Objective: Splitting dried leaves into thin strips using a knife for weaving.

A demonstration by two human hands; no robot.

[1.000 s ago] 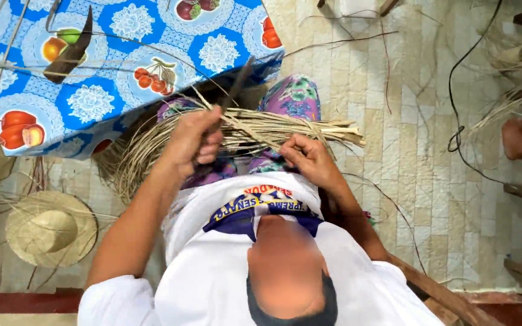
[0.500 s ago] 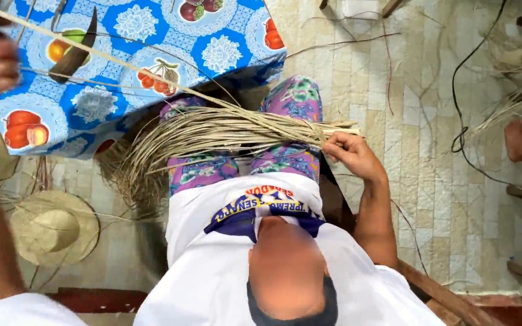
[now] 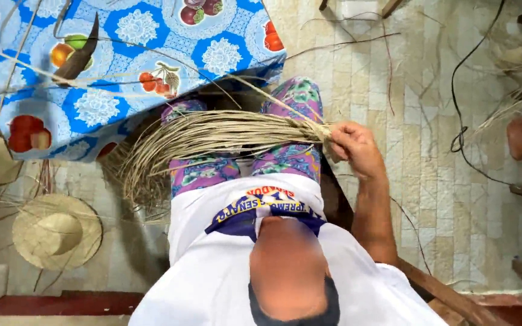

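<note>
While your right hand [image 3: 354, 148] grips the gathered end of the straw bundle [image 3: 225, 136], its fingers are curled together and clamped on the strands just off your right knee. The bundle lies across your lap on the floral trousers [image 3: 297, 96] and fans loose toward your left, where the ends droop to the floor. One single strand [image 3: 273, 96] rises from the gripped end and runs up across the blue fruit-print tablecloth [image 3: 122, 54]. Your left hand is out of view, so you cannot read its fingers from here.

To do this well, I judge that the pinch matters most. Hold the bunch firm enough that only the one strand slides, and keep your thumb on top so the neighbours do not lift with it. Draw along the length of the bundle, not across it, or the fan will tangle. Keep the loose ends away from the woven straw hat [image 3: 55, 232] on the floor.
</note>
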